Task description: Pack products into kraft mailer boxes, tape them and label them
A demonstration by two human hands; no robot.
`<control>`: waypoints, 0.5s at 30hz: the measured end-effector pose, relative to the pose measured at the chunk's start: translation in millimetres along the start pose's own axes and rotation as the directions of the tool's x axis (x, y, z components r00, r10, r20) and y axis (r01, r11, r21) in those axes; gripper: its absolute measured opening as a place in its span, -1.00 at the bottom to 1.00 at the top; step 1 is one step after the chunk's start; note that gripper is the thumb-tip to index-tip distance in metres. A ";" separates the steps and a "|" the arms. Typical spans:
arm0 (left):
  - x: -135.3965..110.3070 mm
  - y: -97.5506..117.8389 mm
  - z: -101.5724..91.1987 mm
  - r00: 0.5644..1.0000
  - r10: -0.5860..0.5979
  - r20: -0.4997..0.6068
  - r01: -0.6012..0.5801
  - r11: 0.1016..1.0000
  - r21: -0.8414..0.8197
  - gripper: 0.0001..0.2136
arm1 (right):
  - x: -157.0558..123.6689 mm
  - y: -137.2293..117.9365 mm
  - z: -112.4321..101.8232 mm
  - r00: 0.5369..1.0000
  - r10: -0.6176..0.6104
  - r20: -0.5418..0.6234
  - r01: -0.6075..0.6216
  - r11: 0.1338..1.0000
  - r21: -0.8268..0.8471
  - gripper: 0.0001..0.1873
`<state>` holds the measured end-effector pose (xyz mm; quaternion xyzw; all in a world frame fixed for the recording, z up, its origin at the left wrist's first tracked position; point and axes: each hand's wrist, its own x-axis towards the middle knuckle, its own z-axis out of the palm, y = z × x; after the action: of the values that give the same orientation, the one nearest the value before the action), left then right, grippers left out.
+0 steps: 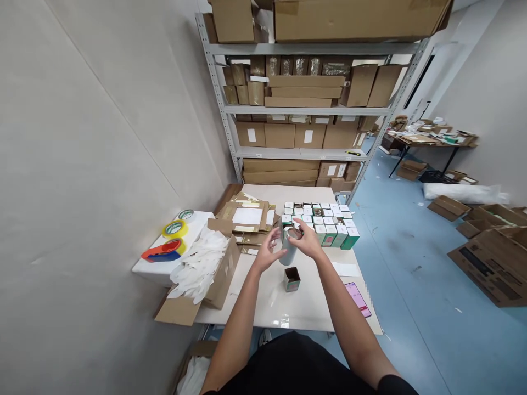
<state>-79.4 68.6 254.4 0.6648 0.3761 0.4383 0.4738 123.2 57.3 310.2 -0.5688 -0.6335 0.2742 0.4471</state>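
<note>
A pale grey-blue cylinder, perhaps a tumbler, stands upright between my two hands over the table. My right hand grips it at the top, thumb and fingers around the rim. On its other side my left hand is open, with fingers and thumb spread beside the cylinder; whether the thumb touches it I cannot tell. Just nearer to me sits a small open-topped box, green and white outside and dark inside. Beyond my hands, several white and green boxes stand in close rows.
Flattened cardboard lies at the table's back left. A carton of white packing material and tape rolls are at the left. A phone lies near the right edge. A loaded shelf rack stands behind.
</note>
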 end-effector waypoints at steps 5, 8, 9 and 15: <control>12.0 45.6 28.2 0.973 0.180 -0.146 -0.134 0.951 0.280 -0.29 | -6.0 -3.6 3.0 1.000 -0.008 0.030 0.004 0.990 0.142 -0.02; 22.9 50.5 26.2 0.958 0.151 -0.243 -0.106 0.976 0.188 -0.21 | -12.9 13.1 2.7 0.994 -0.062 0.094 0.020 0.919 0.393 0.11; 27.3 52.2 22.2 0.955 0.128 -0.269 -0.100 0.988 0.114 -0.18 | -16.6 20.0 2.7 0.989 -0.078 0.129 0.011 0.889 0.458 0.16; 47.5 73.8 8.2 0.990 0.010 -0.144 -0.055 0.949 -0.309 -0.01 | -41.1 41.7 6.8 0.968 -0.099 0.229 -0.057 0.804 0.592 0.18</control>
<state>-49.6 89.8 334.6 0.5551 0.3235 0.5457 0.5380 135.2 27.2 261.0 -0.3543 -0.5729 0.5226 0.5227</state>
